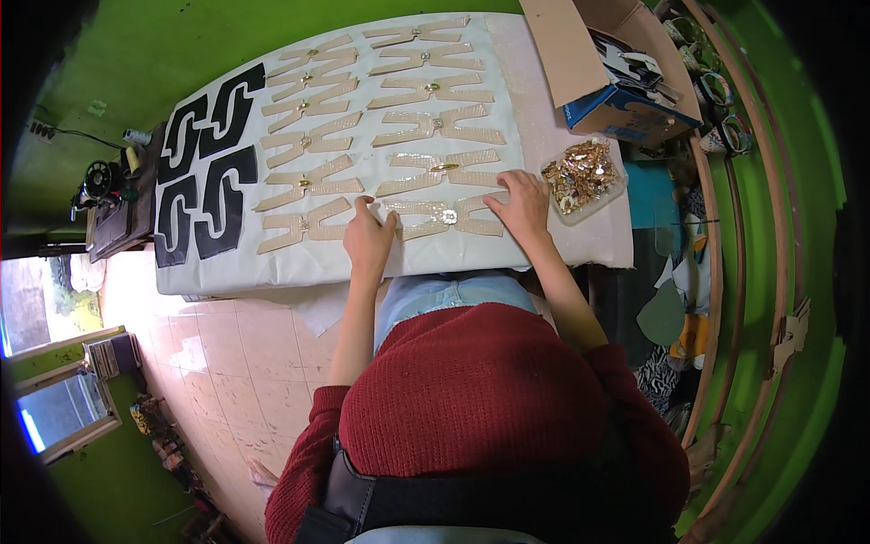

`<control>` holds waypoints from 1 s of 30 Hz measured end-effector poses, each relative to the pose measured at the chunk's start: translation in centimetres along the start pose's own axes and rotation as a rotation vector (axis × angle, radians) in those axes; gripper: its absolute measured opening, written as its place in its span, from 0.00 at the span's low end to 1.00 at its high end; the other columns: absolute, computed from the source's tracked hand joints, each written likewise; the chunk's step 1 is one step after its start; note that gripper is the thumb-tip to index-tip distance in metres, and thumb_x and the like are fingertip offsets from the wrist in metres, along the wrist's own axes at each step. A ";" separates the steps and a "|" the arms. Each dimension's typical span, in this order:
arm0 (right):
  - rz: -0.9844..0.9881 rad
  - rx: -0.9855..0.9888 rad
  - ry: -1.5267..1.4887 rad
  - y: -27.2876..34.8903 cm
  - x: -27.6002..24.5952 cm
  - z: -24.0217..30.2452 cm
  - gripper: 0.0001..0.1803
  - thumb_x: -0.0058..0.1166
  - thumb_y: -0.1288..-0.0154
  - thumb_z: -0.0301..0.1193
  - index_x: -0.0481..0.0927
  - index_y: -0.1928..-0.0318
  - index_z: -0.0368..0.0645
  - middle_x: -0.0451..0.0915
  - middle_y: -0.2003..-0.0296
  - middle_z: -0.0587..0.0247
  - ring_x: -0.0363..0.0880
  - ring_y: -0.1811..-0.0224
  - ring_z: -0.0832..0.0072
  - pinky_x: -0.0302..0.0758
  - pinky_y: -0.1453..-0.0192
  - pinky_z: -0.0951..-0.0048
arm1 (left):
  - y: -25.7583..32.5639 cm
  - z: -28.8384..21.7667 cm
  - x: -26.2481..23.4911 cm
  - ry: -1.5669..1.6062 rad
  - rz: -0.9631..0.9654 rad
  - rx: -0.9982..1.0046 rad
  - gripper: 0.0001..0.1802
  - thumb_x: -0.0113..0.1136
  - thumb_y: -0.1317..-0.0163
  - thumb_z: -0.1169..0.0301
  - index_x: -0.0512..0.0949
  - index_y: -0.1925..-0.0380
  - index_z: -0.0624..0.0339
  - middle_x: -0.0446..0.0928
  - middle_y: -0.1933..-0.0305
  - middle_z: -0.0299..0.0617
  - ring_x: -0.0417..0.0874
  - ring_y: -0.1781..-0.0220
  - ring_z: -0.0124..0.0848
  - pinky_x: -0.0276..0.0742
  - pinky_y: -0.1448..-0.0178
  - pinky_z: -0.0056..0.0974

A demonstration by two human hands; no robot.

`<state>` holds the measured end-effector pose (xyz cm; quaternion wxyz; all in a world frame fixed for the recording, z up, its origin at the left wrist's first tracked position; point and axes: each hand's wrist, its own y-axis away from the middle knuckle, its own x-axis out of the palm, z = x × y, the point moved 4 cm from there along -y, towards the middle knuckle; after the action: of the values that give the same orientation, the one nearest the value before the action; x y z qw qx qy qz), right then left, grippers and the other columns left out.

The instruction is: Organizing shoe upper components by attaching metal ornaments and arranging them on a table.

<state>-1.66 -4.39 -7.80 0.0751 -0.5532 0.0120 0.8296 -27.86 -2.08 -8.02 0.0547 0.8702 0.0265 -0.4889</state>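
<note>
A beige, X-shaped strap piece [424, 223] with a square silvery buckle [449, 217] at its centre lies flat near the table's front edge. My left hand [370, 239] is by its left end, thumb and forefinger apart. At the right end rests my right hand [526, 207], its thumb near the strap and its fingers spread. Neither hand visibly grips anything. Similar beige straps [437, 125] lie in two columns beyond my hands, some with gold-coloured ornaments [444, 168] and others with silvery ones.
Black S-shaped cutouts [227, 198] lie on the white-covered table [272, 276] at left. On the right stand a clear tub [580, 214] of shiny gold-coloured ornaments and, farther back, an open cardboard box [625, 122]. A sewing machine [100, 181] is beyond the table's left edge.
</note>
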 end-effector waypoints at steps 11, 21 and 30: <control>0.026 -0.286 -0.032 6.4 4.0 2.7 0.30 0.50 0.41 0.36 0.61 0.38 0.45 0.56 0.37 0.49 0.51 0.33 0.56 0.50 0.34 0.49 | 4.0 -2.1 5.4 -0.089 0.099 0.702 0.27 0.48 0.40 0.60 0.62 0.40 0.53 0.55 0.33 0.45 0.53 0.31 0.46 0.47 0.32 0.51; 0.111 -0.294 0.039 7.0 5.1 2.3 0.30 0.45 0.38 0.39 0.57 0.36 0.47 0.50 0.34 0.49 0.47 0.31 0.58 0.42 0.33 0.44 | 4.5 -1.5 6.0 -0.183 0.106 0.615 0.26 0.43 0.37 0.60 0.60 0.38 0.51 0.55 0.32 0.42 0.54 0.31 0.43 0.47 0.31 0.51; 0.114 -0.268 0.051 6.7 3.9 3.1 0.27 0.47 0.38 0.40 0.62 0.38 0.53 0.51 0.34 0.52 0.48 0.31 0.61 0.43 0.34 0.43 | 4.9 -1.3 5.7 -0.194 0.060 0.587 0.25 0.45 0.38 0.60 0.64 0.40 0.51 0.60 0.34 0.43 0.58 0.32 0.43 0.52 0.34 0.51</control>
<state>-6.89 -10.31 -10.56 -0.0469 -0.5775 -0.0655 0.8124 -23.32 -6.79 -11.88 -0.1825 0.7985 -0.1468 -0.5546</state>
